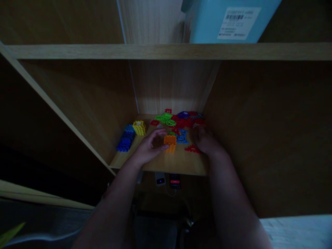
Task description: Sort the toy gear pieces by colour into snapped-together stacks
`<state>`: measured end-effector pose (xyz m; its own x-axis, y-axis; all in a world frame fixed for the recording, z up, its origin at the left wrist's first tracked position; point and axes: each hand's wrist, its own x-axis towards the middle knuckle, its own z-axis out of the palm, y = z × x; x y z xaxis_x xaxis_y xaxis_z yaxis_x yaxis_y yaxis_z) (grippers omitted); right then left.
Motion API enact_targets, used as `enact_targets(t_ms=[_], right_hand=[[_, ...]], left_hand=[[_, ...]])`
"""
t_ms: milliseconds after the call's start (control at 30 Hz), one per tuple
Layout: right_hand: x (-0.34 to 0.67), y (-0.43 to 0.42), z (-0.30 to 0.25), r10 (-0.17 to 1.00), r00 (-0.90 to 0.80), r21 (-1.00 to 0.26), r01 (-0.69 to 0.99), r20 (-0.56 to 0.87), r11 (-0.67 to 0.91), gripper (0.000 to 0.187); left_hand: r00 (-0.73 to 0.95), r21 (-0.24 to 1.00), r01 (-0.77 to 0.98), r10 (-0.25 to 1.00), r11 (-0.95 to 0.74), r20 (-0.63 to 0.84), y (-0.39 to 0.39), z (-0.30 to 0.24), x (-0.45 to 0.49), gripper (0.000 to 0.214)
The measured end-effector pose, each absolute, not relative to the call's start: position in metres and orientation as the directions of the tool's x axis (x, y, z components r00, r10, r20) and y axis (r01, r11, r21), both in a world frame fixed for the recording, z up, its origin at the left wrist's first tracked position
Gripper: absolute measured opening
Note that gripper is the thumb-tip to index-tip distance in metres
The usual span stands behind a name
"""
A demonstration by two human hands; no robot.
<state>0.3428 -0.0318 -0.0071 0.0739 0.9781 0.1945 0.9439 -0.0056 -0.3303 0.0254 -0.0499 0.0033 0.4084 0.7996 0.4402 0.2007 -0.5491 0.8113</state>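
Note:
My left hand (151, 148) curves around the left side of a stack of orange interlocking plastic tiles (170, 144). The thumb rests against the stack's front, while the fingers arch behind its near-left corner. At the right, my right hand (206, 141) reaches to the edge of a heap of red tiles (184, 122). Its fingers look curled, and what they hold, if anything, is hidden in the dark. Blue tiles (182, 136) lie between the hands, just right of the orange stack. A red triangular piece (192, 148) lies in front of my right hand.
Blue tiles (126, 139) and yellow tiles (139, 128) stand stacked at the left wall. Green tiles (166, 118) and purple tiles (183, 114) lie at the back. Overhead runs a shelf board (155, 51) bearing a light-blue box (207, 24). A phone (175, 181) lies below the lower shelf.

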Motion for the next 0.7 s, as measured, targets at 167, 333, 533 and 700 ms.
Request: enact_targets(t_ms=[167,333,533,700], right_hand=[[0.344,-0.033,-0.011,0.975,0.074,-0.270,0.963,0.210,-0.014,0.056],[0.341,-0.037,-0.010,0.956,0.010,-0.184,0.982,0.292,0.045,0.055],[0.338,-0.041,-0.005,0.964,0.040,-0.118,0.993,0.262,-0.009,0.043],[0.337,-0.046,0.002,0.973,0.007,-0.289,0.955,0.232,0.062,0.023]], left_hand=[[0.415,0.816,0.165,0.790,-0.554,0.452,-0.049,0.001,0.025,0.064],[0.413,0.813,0.169,0.789,-0.557,0.455,-0.047,-0.003,0.024,0.065],[0.425,0.813,0.161,0.782,-0.560,0.455,-0.048,-0.002,0.025,0.066],[0.422,0.812,0.179,0.789,-0.555,0.446,-0.049,0.000,0.025,0.066]])
